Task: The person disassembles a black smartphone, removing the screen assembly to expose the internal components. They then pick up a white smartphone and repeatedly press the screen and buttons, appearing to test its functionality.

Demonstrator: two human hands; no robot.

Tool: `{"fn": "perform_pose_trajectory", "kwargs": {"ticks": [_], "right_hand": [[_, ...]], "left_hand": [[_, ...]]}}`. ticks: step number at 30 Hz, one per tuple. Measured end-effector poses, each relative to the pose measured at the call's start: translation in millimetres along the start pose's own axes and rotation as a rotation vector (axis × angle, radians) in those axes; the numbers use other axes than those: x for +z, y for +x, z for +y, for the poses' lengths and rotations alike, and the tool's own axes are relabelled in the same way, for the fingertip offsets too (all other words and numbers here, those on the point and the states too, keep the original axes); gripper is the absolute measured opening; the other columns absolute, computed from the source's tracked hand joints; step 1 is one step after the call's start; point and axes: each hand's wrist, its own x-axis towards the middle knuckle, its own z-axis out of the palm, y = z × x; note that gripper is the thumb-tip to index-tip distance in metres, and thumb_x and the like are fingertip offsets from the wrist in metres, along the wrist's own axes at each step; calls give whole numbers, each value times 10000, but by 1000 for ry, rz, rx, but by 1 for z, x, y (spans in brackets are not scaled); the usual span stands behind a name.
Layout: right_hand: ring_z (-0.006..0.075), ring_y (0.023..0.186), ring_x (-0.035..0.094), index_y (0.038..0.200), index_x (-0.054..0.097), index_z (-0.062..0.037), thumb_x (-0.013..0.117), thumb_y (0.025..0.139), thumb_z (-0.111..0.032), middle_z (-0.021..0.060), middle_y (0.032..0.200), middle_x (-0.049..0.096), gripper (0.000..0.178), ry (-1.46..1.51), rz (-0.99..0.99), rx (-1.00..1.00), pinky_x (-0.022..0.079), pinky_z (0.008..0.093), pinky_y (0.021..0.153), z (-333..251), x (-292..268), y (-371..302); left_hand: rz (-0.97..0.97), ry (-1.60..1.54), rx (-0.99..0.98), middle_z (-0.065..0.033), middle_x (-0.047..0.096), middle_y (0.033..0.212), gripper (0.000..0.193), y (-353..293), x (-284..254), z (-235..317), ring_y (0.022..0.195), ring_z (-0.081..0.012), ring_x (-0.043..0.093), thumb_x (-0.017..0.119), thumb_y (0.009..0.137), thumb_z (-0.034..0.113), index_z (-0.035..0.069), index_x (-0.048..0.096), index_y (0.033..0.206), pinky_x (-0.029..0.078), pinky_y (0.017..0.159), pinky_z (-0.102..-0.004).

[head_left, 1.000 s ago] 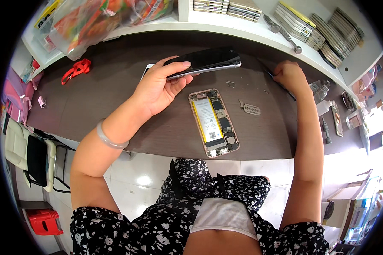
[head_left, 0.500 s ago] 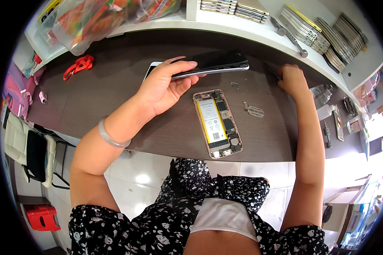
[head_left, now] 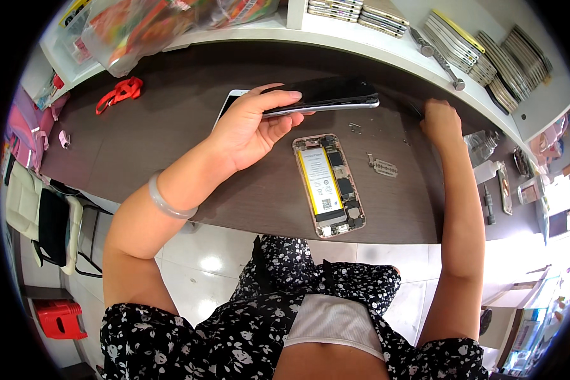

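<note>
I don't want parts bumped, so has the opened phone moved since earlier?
No, the opened phone lies in the same spot by the desk edge; only the view shifted.

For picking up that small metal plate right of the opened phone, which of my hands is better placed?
Probably your right hand: it's nearer the small metal plate, while your left hand holds a dark-screened phone. Whether your right hand holds anything is unclear.

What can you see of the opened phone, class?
The opened phone lies flat, screenless, on the desk, near its front edge, far end slanting left. Inside its thin, pinkish rim, perhaps metal, a white battery edged yellow fills much of the left; dark and silvery components line the right. Only the desk touches it.
</note>
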Motion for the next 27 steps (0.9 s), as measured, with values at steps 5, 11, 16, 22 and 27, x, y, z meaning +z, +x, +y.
{"fn": "perform_pose_trajectory", "kwargs": {"ticks": [5,11,16,22,27], "right_hand": [[394,918,667,931,659,-10,594,800,-71,233,999,666,158,25,14,-20,555,467,776,9,11,3],[381,912,652,928,674,-67,588,846,-120,198,939,675,131,88,94,-16,533,461,785,17,18,8],[354,913,661,966,694,-117,540,867,-113,175,938,685,184,151,137,-104,534,445,794,23,20,9],[366,930,650,1035,699,-138,544,876,-134,179,972,686,222,256,170,-59,523,442,806,20,15,10],[362,951,651,1060,698,-142,531,872,-134,179,996,687,252,311,163,-63,522,444,828,31,28,15]], "left_hand": [[46,22,28,-284,671,918,236,-1,2,-2,666,-192,701,629,873,-3,26,541,1090,593,528,-190],[43,25,24,-281,672,919,231,0,2,-2,668,-192,702,627,875,-2,24,550,1092,594,530,-190],[45,30,36,-279,672,924,224,1,0,-2,666,-189,701,619,881,-1,19,559,1095,595,534,-189],[55,36,39,-278,670,933,235,1,0,-3,667,-183,699,611,889,2,12,555,1116,595,535,-183],[47,51,39,-276,669,931,240,1,-2,-2,667,-185,699,607,893,4,10,553,1126,595,536,-182]]}}
